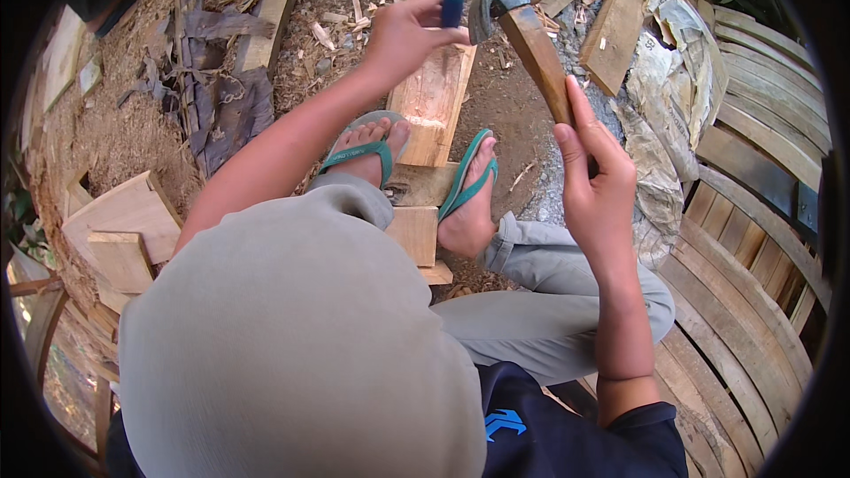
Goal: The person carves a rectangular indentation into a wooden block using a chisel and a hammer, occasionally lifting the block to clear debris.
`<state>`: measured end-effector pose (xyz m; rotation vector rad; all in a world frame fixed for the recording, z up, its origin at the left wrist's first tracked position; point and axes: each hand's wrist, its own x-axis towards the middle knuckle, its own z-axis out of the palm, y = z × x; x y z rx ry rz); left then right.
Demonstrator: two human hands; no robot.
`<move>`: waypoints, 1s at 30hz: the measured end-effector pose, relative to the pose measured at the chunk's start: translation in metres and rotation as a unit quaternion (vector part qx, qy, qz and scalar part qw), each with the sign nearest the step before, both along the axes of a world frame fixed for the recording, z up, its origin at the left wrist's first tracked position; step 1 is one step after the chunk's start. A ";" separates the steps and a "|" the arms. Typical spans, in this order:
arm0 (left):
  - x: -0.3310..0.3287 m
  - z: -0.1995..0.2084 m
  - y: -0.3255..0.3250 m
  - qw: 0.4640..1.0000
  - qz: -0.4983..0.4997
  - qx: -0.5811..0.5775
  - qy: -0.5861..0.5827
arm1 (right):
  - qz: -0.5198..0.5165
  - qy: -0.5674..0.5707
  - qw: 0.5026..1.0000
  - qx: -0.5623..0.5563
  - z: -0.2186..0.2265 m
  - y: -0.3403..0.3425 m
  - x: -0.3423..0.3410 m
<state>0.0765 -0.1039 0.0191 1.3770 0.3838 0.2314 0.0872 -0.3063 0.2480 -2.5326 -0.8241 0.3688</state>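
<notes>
My left hand [400, 42] is closed around a chisel with a blue handle [452, 11] and a pale, rounded cap; its blade is hidden. This tool stands upright over a wooden board [427, 137] whose top face has a lighter, cut patch. In my right hand [600, 168] I grip a claw hammer [537, 57] low on its brown wooden handle. The hammer's metal head is raised just right of the chisel's cap, with a small gap between them. My feet, in green-strapped sandals [472, 179], are on either side of the board's near end.
A wooden block [413, 235] lies at the board's near end. Wood chips [341, 13] litter the ground beyond. Slatted wood [753, 301] lines the right side, beside a crumpled paper sack [664, 88]. Cut wood pieces [124, 221] are at the left, below dark scraps [230, 106].
</notes>
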 end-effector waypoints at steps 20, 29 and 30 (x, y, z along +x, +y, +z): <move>0.062 -0.026 0.006 0.974 0.006 0.220 0.049 | 0.078 0.044 0.990 -0.110 -0.017 0.018 0.115; 0.057 -0.045 0.028 1.000 0.010 -0.025 0.010 | 0.105 0.049 0.986 -0.123 -0.002 0.068 0.139; 0.053 -0.042 0.026 1.000 0.016 -0.015 0.023 | 0.098 0.052 0.987 -0.119 -0.002 0.068 0.139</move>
